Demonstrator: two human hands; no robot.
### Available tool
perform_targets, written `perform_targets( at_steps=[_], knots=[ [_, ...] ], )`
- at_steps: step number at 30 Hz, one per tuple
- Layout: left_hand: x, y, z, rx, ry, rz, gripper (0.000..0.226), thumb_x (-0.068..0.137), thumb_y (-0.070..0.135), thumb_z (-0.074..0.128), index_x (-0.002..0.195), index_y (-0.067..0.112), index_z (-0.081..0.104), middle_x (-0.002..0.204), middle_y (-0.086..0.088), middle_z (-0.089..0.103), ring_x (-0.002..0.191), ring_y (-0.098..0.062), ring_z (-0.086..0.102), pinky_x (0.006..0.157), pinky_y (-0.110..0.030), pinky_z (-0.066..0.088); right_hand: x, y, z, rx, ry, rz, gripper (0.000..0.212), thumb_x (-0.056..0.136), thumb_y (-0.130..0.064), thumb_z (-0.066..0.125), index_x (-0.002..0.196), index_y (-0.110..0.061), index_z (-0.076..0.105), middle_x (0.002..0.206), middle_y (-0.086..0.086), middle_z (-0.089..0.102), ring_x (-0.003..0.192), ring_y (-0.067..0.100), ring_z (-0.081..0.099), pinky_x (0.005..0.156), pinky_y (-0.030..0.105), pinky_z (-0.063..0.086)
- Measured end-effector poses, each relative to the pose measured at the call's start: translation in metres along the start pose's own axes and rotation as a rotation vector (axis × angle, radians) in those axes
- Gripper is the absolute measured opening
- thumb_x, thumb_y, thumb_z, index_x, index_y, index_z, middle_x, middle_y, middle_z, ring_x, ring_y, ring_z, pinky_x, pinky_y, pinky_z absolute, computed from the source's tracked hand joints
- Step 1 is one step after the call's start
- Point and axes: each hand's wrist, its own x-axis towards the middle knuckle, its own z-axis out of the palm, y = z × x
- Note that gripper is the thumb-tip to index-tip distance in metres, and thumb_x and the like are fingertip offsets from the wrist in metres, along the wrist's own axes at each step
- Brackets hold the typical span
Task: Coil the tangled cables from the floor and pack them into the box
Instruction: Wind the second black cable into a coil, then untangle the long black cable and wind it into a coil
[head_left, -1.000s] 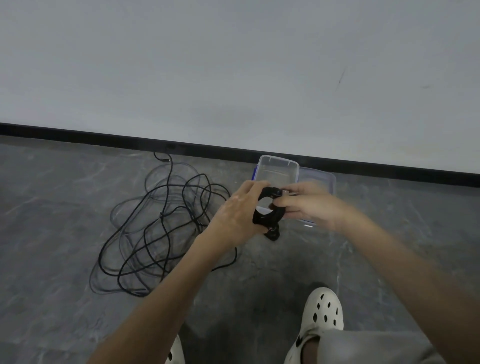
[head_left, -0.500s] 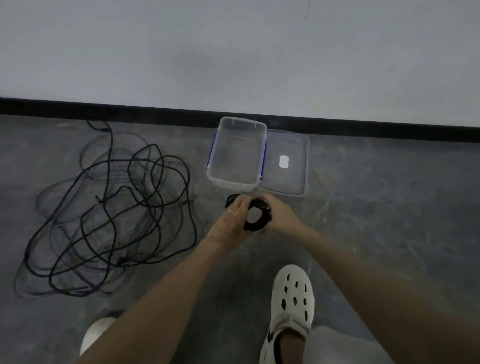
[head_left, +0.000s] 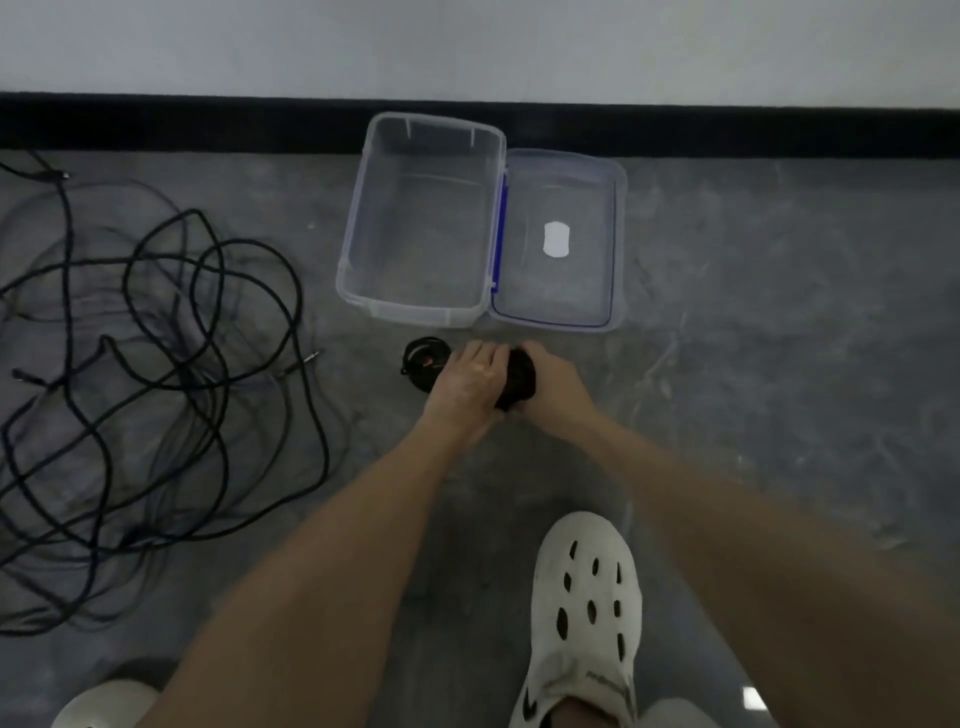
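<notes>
Both hands meet just in front of the clear plastic box. My left hand and my right hand together grip a small coiled black cable, mostly hidden between them. A second small black coil lies on the floor just left of my left hand. The box is open and holds nothing; its hinged lid lies flat to the right. A big tangle of black cables sprawls over the floor at the left.
The floor is grey stone. A black skirting runs below a white wall right behind the box. My white clogs are at the bottom, the right one near the middle, the left one at the lower left corner.
The view has swung right and down, so the box and tangle shifted left. My hands have lowered the coil toward the floor in front of the box, closing more tightly round it.
</notes>
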Motion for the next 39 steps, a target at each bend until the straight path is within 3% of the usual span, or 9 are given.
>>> perform_targets(
  at_steps=[6, 13, 19, 24, 29, 34, 39],
  knots=[
    [0.007, -0.003, 0.002, 0.015, 0.008, 0.022, 0.079, 0.077, 0.027, 0.077, 0.142, 0.009, 0.035, 0.141, -0.01, 0.046, 0.129, -0.026, 0.042, 0.108, -0.037, 0.031, 0.013, 0.007, -0.003, -0.169, -0.027, 0.066, 0.074, 0.072, -0.031, 0.078, 0.135, -0.02, 0.041, 0.128, 0.019, 0.048, 0.12, 0.038, 0.04, 0.098, 0.045, 0.041],
    [-0.016, 0.0, -0.018, -0.001, 0.103, 0.096, 0.055, 0.09, 0.018, 0.059, 0.14, 0.007, 0.039, 0.145, -0.01, 0.041, 0.134, -0.026, 0.037, 0.111, -0.035, 0.027, 0.0, -0.029, -0.015, -0.438, -0.026, 0.007, 0.065, 0.078, -0.032, 0.074, 0.131, -0.015, 0.039, 0.13, 0.019, 0.04, 0.124, 0.04, 0.034, 0.097, 0.052, 0.038],
    [-0.074, -0.034, -0.048, -0.068, 0.195, -0.106, 0.043, 0.093, 0.013, 0.049, 0.135, 0.012, 0.043, 0.137, -0.006, 0.044, 0.126, -0.025, 0.041, 0.101, -0.034, 0.032, -0.019, -0.094, -0.002, -0.554, -0.055, -0.179, 0.047, 0.09, -0.028, 0.058, 0.13, -0.009, 0.042, 0.132, 0.018, 0.041, 0.124, 0.037, 0.037, 0.098, 0.049, 0.038],
    [-0.138, -0.083, -0.064, -0.022, 0.163, -0.299, 0.04, 0.093, 0.011, 0.044, 0.133, 0.014, 0.041, 0.13, -0.006, 0.044, 0.121, -0.026, 0.042, 0.096, -0.035, 0.037, -0.028, -0.153, 0.041, -0.573, -0.106, -0.311, 0.035, 0.092, -0.025, 0.051, 0.124, -0.01, 0.044, 0.126, 0.016, 0.045, 0.118, 0.035, 0.042, 0.094, 0.046, 0.041],
    [-0.186, -0.127, -0.059, -0.055, 0.108, -0.471, 0.032, 0.093, 0.009, 0.043, 0.125, 0.013, 0.044, 0.124, -0.007, 0.046, 0.116, -0.027, 0.045, 0.092, -0.036, 0.039, -0.037, -0.198, 0.101, -0.493, -0.219, -0.385, 0.04, 0.091, -0.017, 0.052, 0.128, -0.007, 0.043, 0.125, 0.02, 0.048, 0.115, 0.038, 0.046, 0.09, 0.044, 0.044],
    [-0.215, -0.168, -0.052, -0.09, 0.079, -0.527, 0.031, 0.095, 0.016, 0.049, 0.125, 0.011, 0.043, 0.125, -0.008, 0.043, 0.116, -0.027, 0.045, 0.092, -0.036, 0.043, -0.033, -0.226, 0.156, -0.42, -0.368, -0.334, 0.043, 0.09, -0.013, 0.054, 0.13, -0.01, 0.041, 0.127, 0.019, 0.047, 0.114, 0.037, 0.048, 0.088, 0.044, 0.047],
    [-0.225, -0.218, -0.056, -0.116, 0.136, -0.6, 0.035, 0.093, 0.012, 0.05, 0.128, 0.01, 0.044, 0.133, -0.01, 0.038, 0.12, -0.029, 0.042, 0.093, -0.038, 0.044, -0.026, -0.25, 0.192, -0.39, -0.323, -0.371, 0.055, 0.083, -0.008, 0.057, 0.134, -0.01, 0.038, 0.136, 0.018, 0.032, 0.12, 0.04, 0.039, 0.09, 0.043, 0.043]
  ],
)
